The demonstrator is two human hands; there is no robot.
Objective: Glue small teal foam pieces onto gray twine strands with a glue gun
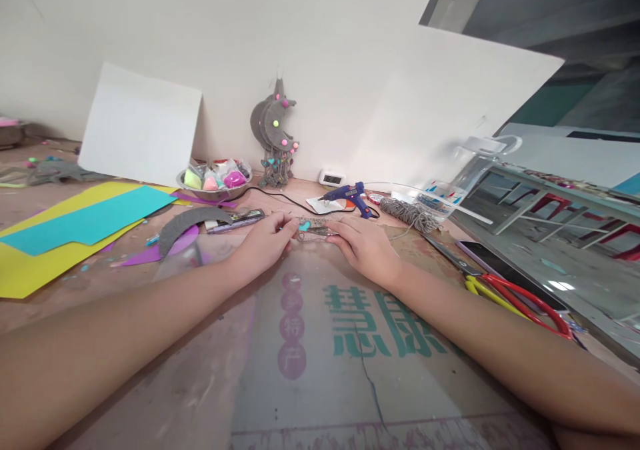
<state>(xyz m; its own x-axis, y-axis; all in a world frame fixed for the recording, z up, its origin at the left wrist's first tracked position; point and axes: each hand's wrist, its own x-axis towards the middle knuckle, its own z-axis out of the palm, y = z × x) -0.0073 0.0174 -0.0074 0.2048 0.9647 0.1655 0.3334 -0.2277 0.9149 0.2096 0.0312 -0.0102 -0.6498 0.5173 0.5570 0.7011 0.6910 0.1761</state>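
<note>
My left hand and my right hand meet over the middle of the plastic-covered table, fingertips pinched and a short gap apart. Spanning that gap are thin grey yarn strands, which both hands grip. A small turquoise heart sits on the strands beside my left fingertips. Something dark and slim lies against the yarn near my right fingers, too small to make out. Just behind the hands rests a blue glue gun, and a grey yarn bundle lies to its right.
A grey moon ornament hangs at the wall. Left of it stand a metal bowl with bagged clay and a white board. Yellow and turquoise sheets lie left. Red-and-yellow scissors, a phone and a clear jug are right.
</note>
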